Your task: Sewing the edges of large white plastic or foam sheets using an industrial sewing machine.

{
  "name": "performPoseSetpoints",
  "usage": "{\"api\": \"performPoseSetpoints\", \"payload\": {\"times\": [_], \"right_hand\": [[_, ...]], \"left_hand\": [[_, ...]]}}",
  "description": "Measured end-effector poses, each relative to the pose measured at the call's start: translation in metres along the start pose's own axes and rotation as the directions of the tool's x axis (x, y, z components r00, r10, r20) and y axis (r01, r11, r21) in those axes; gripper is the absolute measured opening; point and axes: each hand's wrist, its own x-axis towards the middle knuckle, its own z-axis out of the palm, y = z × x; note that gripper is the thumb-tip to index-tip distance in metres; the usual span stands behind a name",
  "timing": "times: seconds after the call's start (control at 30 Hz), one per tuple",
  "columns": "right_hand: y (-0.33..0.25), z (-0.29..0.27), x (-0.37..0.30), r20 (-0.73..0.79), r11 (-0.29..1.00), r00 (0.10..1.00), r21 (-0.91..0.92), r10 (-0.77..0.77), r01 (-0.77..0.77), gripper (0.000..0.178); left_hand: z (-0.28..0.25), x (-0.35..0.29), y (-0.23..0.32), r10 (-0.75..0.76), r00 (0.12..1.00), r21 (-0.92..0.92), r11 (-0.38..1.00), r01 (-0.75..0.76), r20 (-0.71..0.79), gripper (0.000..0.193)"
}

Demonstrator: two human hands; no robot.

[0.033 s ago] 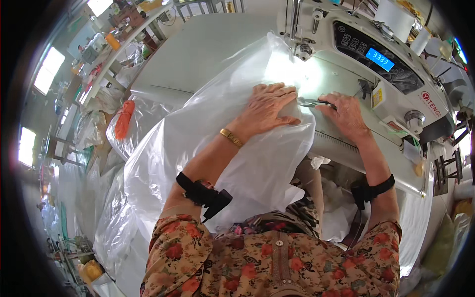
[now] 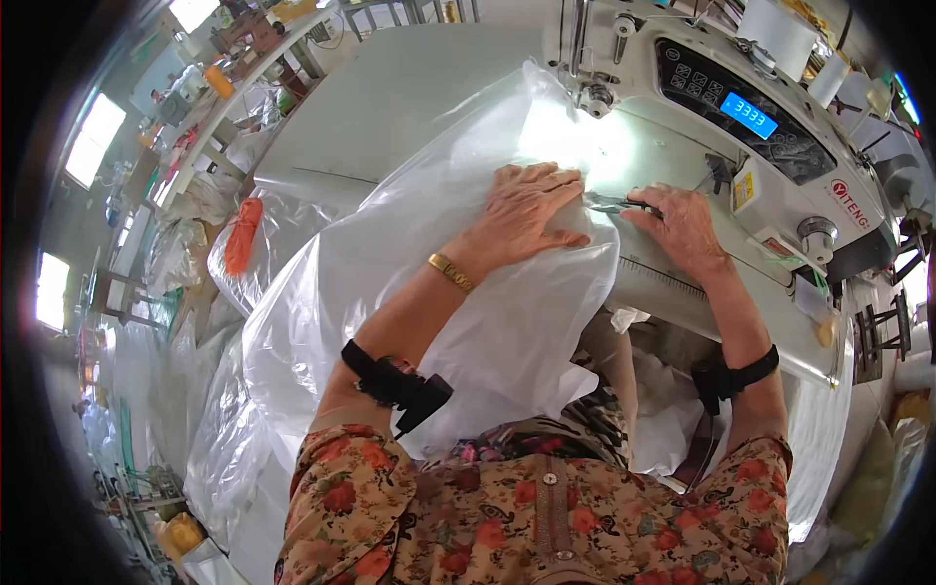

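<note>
A large sheet of clear plastic film [image 2: 390, 263] spreads over the sewing machine's bed and drapes down across my lap. On top of it my left hand [image 2: 526, 216] lies flat, thumb out to the side, pressing the film just in front of the lit needle area. My right hand [image 2: 680, 226] is closed around small metal snips [image 2: 610, 203]. Their blades point left, at the film's right edge beside my left fingers. Whether the blades touch the film I cannot tell. The sewing machine [image 2: 721, 107] stands beyond both hands, its lamp glaring on the film.
A ruler scale [image 2: 658, 275] runs along the table's near edge by my right forearm. White thread cones [image 2: 778, 34] stand behind the machine head. To the left lie an orange bundle [image 2: 243, 236] and crumpled plastic. A long workbench [image 2: 219, 117] stands at the far left.
</note>
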Motion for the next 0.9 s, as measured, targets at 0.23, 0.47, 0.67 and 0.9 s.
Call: {"api": "performPoseSetpoints", "payload": {"times": [0.23,0.47,0.67,0.9], "right_hand": [[-0.003,-0.019,0.01,-0.001,0.99,0.999,0.133,-0.034,0.034,0.038],[0.019,0.009,0.023,0.0,0.999,0.999,-0.013,-0.038,0.038,0.039],[0.026,0.016,0.019,0.063,0.996,0.994,0.005,-0.089,0.089,0.036],[0.027,0.014,0.019,0.082,0.989,0.997,0.148,-0.009,-0.003,0.038]], "left_hand": [[-0.006,-0.002,-0.005,-0.005,0.999,0.052,0.999,0.003,0.036,0.077],[0.001,0.003,-0.007,0.004,1.0,0.053,0.999,-0.004,-0.001,0.081],[0.001,-0.001,-0.008,-0.004,1.0,0.073,0.997,0.005,-0.015,0.082],[0.0,0.001,-0.008,0.008,1.0,0.08,0.997,-0.007,-0.011,0.08]]}}
